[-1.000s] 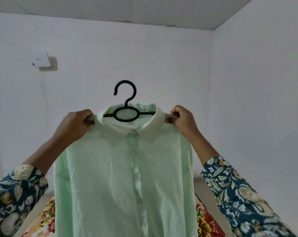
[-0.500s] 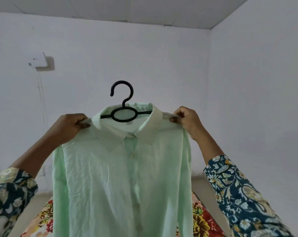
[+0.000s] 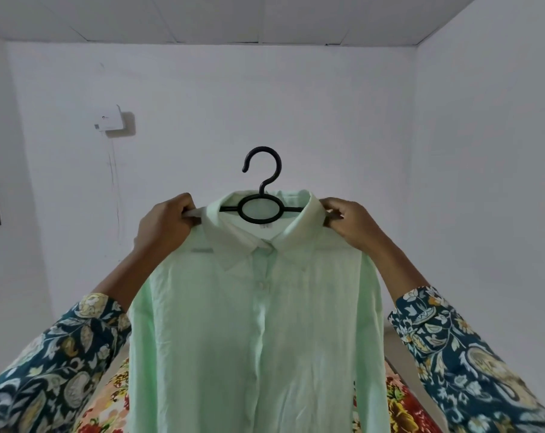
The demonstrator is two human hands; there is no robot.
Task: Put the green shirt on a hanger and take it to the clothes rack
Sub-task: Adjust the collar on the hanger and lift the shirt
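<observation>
Under the collar and shoulders, the arms of the black hanger (image 3: 262, 191) vanish into cloth, so only its hook, its oval ring and two short stubs of bar show; the green shirt (image 3: 258, 323) is cut off by the lower edge, hem unseen, and the label inside its neck is too small to read; the fingertips of both hands are buried in fabric, and whether they also catch the hanger's arms beneath cannot be told. Front-on at mid-view, the shirt hangs before a white wall (image 3: 296, 104); the left hand (image 3: 165, 223) grips the shoulder on its side just beside the collar, fingers curled round a fold; the right hand (image 3: 352, 225) pinches the opposite shoulder at about the same height; the hook stands upright between them, touching neither. Its cloth is thin, pale mint and faintly creased, with a pointed collar and small pale buttons; the hanger looks smooth and rounded; floral sleeves (image 3: 55, 364) cover both forearms; a flowered red bedsheet (image 3: 399, 404) lies below; a white box (image 3: 110, 120) sits on the wall.
</observation>
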